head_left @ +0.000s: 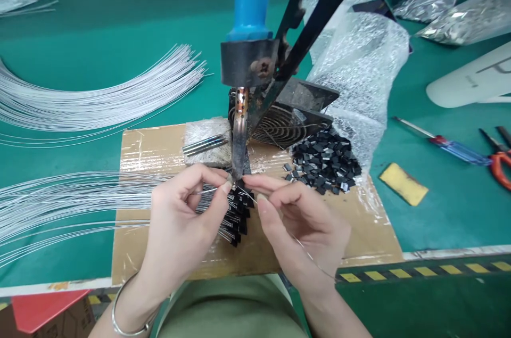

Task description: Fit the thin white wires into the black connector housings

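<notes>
Under the tip of a blue-handled soldering iron [239, 141], my two hands almost meet. My left hand [191, 215] pinches the end of a thin wire between thumb and fingers. A thin strand of solder [307, 253] runs through my right hand [299, 226], whose thumb and fingers are closed on it, its end at the iron tip. Whatever small part sits at the joint is too small to make out. Below the tip, wires with black ends [235, 221] lie stacked on brown cardboard [139, 151], their pale lengths [80, 194] reaching left.
Small black pieces [327, 159] lie piled right of the iron's black stand [311, 34]. Another wire bundle [120, 104] is at the upper left. Rightward are bubble wrap [359, 66], a yellow sponge [404, 183], a screwdriver [455, 147], orange-handled pliers [499, 165] and a white cup [471, 80].
</notes>
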{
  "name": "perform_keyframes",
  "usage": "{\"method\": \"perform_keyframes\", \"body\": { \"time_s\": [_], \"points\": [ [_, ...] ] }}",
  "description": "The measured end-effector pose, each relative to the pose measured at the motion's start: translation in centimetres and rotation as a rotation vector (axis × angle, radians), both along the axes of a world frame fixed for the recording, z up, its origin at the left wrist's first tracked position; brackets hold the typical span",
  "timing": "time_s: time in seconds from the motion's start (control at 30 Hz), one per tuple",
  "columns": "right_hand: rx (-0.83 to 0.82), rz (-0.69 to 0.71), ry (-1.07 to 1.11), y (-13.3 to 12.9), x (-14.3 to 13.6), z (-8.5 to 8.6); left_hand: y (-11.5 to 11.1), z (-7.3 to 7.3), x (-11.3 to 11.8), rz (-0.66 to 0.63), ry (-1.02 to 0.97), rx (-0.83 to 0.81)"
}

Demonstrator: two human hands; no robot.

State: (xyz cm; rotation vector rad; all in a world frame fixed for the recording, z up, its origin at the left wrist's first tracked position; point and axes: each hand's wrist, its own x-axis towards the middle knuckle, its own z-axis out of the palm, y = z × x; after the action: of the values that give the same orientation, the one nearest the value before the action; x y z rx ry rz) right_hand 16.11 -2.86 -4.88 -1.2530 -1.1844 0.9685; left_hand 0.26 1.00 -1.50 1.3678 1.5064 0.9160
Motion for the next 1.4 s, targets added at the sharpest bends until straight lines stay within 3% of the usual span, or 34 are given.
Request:
{"method": "perform_keyframes", "body": {
  "time_s": [1.4],
  "points": [
    [0.035,-0.024,-0.035,0.10,-0.35,0.22,0.01,0.15,-0.13,0.016,-0.007,-0.018]
  ]
}}
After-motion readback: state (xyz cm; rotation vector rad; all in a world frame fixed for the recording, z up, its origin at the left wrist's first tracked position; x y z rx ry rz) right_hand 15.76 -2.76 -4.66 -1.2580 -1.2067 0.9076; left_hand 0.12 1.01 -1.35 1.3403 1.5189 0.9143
